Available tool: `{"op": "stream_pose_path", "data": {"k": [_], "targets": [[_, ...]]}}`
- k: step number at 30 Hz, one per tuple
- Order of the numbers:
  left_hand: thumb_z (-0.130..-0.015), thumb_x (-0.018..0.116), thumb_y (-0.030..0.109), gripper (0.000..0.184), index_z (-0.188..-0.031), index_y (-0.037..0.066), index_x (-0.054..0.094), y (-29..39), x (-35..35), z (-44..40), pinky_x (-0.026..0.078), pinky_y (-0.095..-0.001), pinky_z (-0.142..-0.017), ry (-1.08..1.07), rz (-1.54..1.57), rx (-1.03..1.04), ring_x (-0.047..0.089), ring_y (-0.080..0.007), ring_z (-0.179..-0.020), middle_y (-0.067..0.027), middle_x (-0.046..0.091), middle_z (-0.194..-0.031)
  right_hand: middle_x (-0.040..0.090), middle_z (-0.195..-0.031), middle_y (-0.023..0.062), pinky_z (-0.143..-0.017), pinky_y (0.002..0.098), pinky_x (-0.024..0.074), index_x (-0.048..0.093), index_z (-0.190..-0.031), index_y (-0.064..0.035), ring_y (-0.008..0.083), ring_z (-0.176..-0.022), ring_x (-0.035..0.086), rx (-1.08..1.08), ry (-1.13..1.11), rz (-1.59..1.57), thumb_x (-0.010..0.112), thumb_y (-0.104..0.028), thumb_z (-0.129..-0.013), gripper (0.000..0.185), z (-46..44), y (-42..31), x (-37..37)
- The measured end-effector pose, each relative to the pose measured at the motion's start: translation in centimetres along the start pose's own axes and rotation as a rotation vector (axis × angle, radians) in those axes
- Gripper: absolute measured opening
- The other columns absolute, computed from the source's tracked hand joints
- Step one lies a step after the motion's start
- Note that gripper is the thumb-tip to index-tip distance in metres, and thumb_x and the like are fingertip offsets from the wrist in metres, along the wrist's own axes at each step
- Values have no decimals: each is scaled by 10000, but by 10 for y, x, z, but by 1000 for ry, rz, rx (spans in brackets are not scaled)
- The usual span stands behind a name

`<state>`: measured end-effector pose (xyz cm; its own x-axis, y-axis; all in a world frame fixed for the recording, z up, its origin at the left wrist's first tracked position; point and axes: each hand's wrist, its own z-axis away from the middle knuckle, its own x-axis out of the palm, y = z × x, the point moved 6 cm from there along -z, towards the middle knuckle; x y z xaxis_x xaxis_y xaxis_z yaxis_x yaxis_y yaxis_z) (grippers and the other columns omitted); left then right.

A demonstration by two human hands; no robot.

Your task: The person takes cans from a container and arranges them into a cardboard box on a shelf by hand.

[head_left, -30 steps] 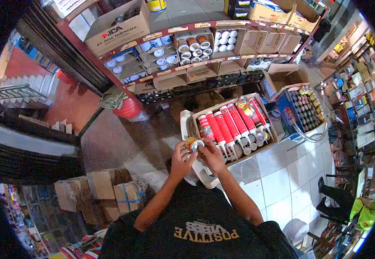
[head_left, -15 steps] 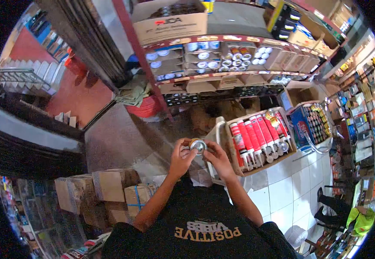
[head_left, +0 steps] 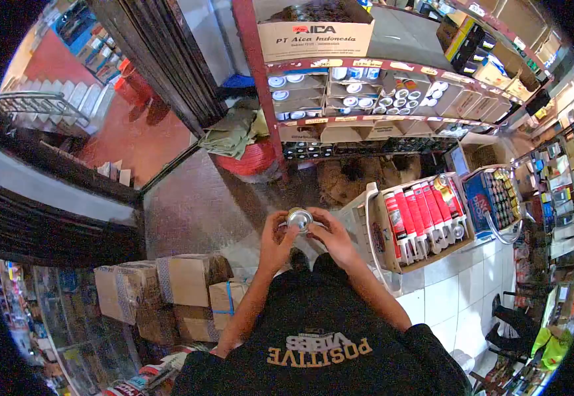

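Note:
A small round tin can [head_left: 300, 220] with a shiny silver end facing up is held in front of my chest. My left hand [head_left: 276, 243] grips its left side, thumb near the rim. On the opposite side, the fingers of my right hand [head_left: 333, 240] close around the can. The can's label is hidden from this angle. To the right of my hands stands an open carton [head_left: 402, 267] filled with several red and white sealant cartridges [head_left: 426, 208], nozzles toward me.
Ahead is a shelf rack [head_left: 393, 65] stocked with tins and cartons. A blue box of cans [head_left: 477, 198] stands beyond the cartridges. Brown cardboard boxes [head_left: 191, 280] are stacked at left. A red sack with cloth [head_left: 244, 155] sits by the rack. Someone in a bright yellow-green top [head_left: 551, 346] is at lower right.
My view has swung left, so the rack and cartridge carton appear farther right. Both hands keep hold of the can, whose silver end is now turned a little differently.

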<state>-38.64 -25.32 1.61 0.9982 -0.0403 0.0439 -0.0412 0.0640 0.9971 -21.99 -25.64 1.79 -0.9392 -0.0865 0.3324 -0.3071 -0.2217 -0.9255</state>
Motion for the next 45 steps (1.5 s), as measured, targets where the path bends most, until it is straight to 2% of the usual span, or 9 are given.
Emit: {"op": "stream_pose_path", "data": {"k": [7,10,19,21,32,40,41,43,45], "targets": [[-818,780,153,645,-1376,39,477,38,16,-33,433,-371,-1052,-161,-137,125,548,-253,-1218,-125,582,-1282,644,-1157,36,-930,295,492,559,-1320,-45,131,-1066,592,58,92,-101,652,-182,-964,392,-26,-14,-15],[-830,773,150,589,-1339,8,512,52,18,-62,495,-395,-975,-107,-391,261,589,-277,-1185,-164,583,-1292,646,-1162,49,-931,285,477,585,-1291,-31,128,-1061,585,0,110,-46,640,-183,-976,354,-47,-35,-18],[-805,795,162,582,-1305,-4,549,150,44,-182,483,-383,-976,-68,-436,475,605,-289,-1157,-180,611,-1258,643,-1207,82,-962,300,476,554,-1336,3,151,-1091,586,-128,-55,63,593,-108,-989,367,-152,-153,-40],[-807,790,148,602,-1332,2,535,180,53,-208,469,-388,-990,-29,-499,554,599,-310,-1169,-180,608,-1267,644,-1238,94,-977,321,477,559,-1327,11,171,-1131,583,-377,-79,346,595,-89,-981,361,-176,-194,-45],[-852,742,129,544,-1333,22,513,321,87,-311,496,-382,-943,-25,-535,903,649,-272,-1082,-181,651,-1189,640,-1228,202,-1014,383,441,582,-1296,8,308,-1170,597,-893,-179,584,634,-53,-917,387,-264,-362,-38],[-862,743,121,519,-1285,40,453,330,116,-435,509,-364,-934,-325,-408,714,619,-244,-1100,-152,623,-1173,607,-1164,278,-964,483,460,510,-1331,19,466,-1129,560,-965,16,947,536,48,-853,479,-308,-421,-46],[-862,743,121,519,-1285,40,453,328,117,-450,509,-364,-934,-332,-401,716,619,-244,-1100,-152,623,-1173,607,-1164,278,-964,483,460,510,-1331,19,466,-1129,560,-963,24,954,536,48,-853,479,-316,-423,-50],[-885,732,143,509,-1321,88,474,321,128,-471,437,-366,-1033,-369,-620,602,558,-228,-1207,-119,621,-1228,636,-1163,230,-797,362,521,511,-1372,-9,283,-951,661,-867,66,1176,539,6,-923,450,-336,-421,-58],[-860,762,207,570,-1339,105,470,320,136,-479,437,-374,-1014,-358,-722,563,564,-264,-1207,-152,616,-1248,631,-1155,250,-836,398,515,534,-1336,-1,334,-996,642,-828,112,1314,544,-17,-915,422,-350,-415,-64]]}}
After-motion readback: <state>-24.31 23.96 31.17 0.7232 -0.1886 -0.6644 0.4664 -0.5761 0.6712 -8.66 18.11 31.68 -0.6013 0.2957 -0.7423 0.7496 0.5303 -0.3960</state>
